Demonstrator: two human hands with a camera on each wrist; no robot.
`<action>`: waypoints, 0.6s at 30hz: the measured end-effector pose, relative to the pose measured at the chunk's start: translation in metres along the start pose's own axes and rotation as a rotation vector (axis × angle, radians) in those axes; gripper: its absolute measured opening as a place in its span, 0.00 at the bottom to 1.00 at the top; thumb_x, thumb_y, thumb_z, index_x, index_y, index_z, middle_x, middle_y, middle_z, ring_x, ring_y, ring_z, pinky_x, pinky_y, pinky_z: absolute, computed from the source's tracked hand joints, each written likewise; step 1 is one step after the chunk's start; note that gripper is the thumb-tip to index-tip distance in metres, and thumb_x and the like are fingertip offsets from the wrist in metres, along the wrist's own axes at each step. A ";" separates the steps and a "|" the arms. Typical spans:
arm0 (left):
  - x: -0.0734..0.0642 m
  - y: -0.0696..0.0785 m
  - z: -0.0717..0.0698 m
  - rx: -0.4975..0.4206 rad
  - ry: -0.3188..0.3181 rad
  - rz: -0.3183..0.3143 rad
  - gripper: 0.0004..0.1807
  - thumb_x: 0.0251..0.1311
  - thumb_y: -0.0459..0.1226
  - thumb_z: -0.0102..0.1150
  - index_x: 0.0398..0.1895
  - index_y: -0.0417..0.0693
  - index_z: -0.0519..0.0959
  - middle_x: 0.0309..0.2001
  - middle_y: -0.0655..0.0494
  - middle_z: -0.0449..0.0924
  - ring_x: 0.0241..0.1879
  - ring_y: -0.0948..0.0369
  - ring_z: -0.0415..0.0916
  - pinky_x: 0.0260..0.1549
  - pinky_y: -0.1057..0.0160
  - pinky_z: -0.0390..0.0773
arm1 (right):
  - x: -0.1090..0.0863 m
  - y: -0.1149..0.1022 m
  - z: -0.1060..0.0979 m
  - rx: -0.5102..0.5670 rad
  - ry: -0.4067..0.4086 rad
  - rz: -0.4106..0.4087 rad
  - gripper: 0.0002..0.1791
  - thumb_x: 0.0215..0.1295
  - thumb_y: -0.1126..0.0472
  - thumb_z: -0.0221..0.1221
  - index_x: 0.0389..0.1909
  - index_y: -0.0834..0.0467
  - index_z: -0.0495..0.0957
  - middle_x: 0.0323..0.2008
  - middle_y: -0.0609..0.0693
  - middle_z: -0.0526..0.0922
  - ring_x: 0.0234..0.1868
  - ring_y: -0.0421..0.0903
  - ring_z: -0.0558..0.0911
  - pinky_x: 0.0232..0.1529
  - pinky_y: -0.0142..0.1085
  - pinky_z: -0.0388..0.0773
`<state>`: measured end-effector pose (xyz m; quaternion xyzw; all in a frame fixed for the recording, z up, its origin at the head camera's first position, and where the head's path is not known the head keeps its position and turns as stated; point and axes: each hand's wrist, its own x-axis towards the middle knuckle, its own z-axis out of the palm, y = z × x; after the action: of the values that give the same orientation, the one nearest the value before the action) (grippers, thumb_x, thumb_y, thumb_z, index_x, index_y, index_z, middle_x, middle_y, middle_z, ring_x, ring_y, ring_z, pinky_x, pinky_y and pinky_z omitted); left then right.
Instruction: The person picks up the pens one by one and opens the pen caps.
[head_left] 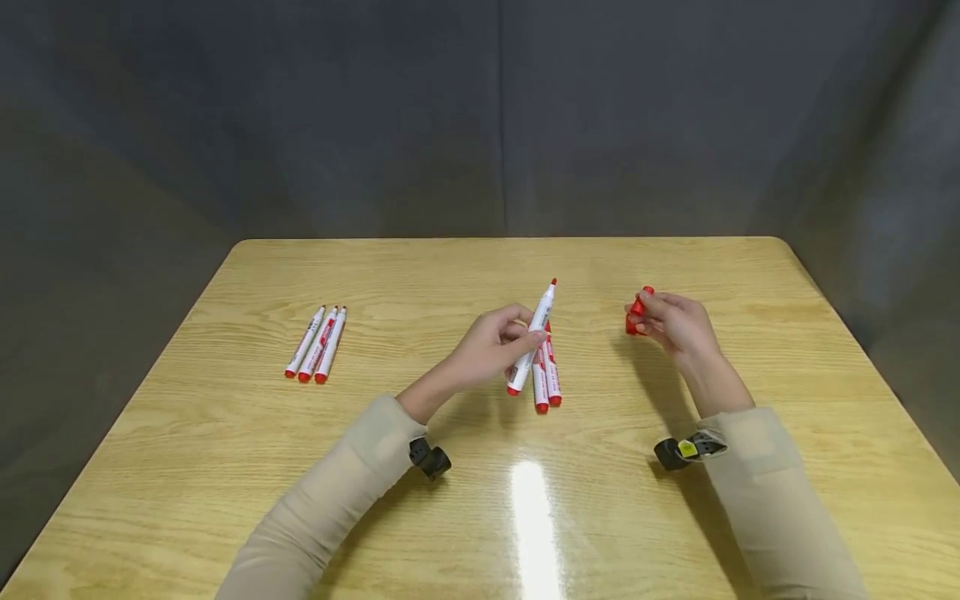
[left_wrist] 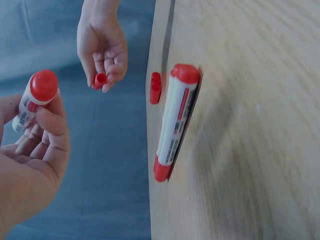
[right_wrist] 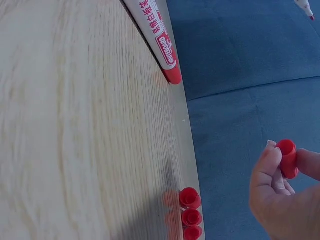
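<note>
An uncapped whiteboard marker, white with a red tip, is gripped in my left hand, tip pointing up and away. The left wrist view shows its red rear end toward the camera. My right hand pinches a red marker cap between thumb and fingers, its hollow end visible in the right wrist view. Below that hand, three red caps stand in a row on the table. Two capped markers lie side by side beneath my left hand, partly hidden by it.
Three uncapped markers lie side by side on the left of the wooden table, tips facing the back edge. A dark curtain hangs behind and around the table.
</note>
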<state>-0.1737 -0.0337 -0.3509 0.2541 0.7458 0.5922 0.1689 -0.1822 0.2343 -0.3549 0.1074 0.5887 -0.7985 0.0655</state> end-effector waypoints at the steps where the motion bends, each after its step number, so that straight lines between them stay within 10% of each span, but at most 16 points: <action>1: 0.000 0.000 -0.002 0.001 0.011 -0.002 0.12 0.64 0.35 0.51 0.46 0.35 0.70 0.26 0.48 0.79 0.16 0.61 0.68 0.15 0.65 0.70 | -0.001 0.000 -0.001 0.001 -0.004 0.000 0.06 0.64 0.63 0.54 0.28 0.59 0.76 0.26 0.49 0.83 0.26 0.40 0.79 0.27 0.25 0.75; 18: -0.008 -0.003 -0.032 0.054 0.087 -0.016 0.09 0.64 0.34 0.50 0.41 0.35 0.71 0.27 0.35 0.77 0.16 0.61 0.69 0.17 0.62 0.72 | -0.004 -0.001 -0.011 -0.007 -0.020 0.034 0.04 0.63 0.63 0.55 0.32 0.60 0.74 0.26 0.48 0.82 0.27 0.40 0.79 0.29 0.26 0.76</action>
<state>-0.1856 -0.0644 -0.3466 0.2265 0.7701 0.5811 0.1341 -0.1779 0.2449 -0.3566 0.1091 0.5889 -0.7963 0.0852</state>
